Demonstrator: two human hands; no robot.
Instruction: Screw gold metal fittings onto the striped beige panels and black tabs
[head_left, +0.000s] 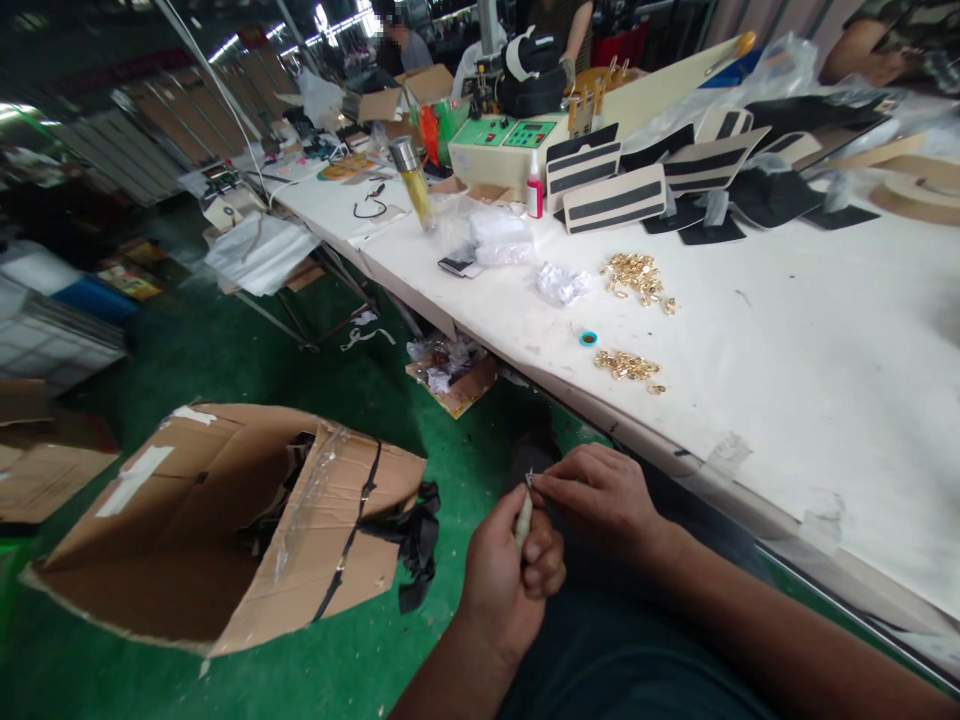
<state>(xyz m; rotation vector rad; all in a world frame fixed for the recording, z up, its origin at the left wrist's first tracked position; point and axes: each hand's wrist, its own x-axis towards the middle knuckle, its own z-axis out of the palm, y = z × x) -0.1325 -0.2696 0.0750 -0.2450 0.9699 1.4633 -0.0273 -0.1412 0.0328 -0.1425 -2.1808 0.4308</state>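
Observation:
My left hand (506, 570) is curled into a fist around a thin pale stick-like tool (523, 522) that stands upright out of it. My right hand (600, 495) pinches at the tool's tip with thumb and forefinger; whatever small piece it holds there is too tiny to name. Both hands hover over my lap, below the front edge of the white table (787, 360). On the table just beyond lie two piles of small gold metal fittings (626, 365) (636, 275) and a little blue ring (588, 338).
An open cardboard box (225, 520) with black straps spilling out lies on the green floor at left. Black-and-cream fabric panels (615, 195), a glue bottle (534, 185), a control box (510, 145) and crumpled paper (561, 283) sit farther back. Other people stand at the far end.

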